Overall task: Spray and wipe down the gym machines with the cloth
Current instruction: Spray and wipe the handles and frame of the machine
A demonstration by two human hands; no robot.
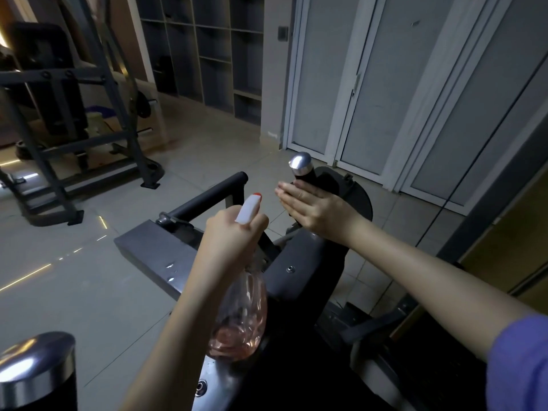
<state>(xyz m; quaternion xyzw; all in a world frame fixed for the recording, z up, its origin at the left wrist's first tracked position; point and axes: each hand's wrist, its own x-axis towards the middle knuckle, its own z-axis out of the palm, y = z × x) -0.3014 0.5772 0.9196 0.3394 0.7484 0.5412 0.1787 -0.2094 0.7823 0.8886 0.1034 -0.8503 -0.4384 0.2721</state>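
Gripping spray bottle (241,310), left hand (234,244); right hand (311,210) alongside.

Pale tiles cover the dim floor (89,292), with thin streaks of reflected light (26,275) at the near left. A grey open cubby shelf (213,48) stands far back. To its right, a wall column (274,93) carries a switch plate (283,33), then tall white-framed frosted doors (370,84).
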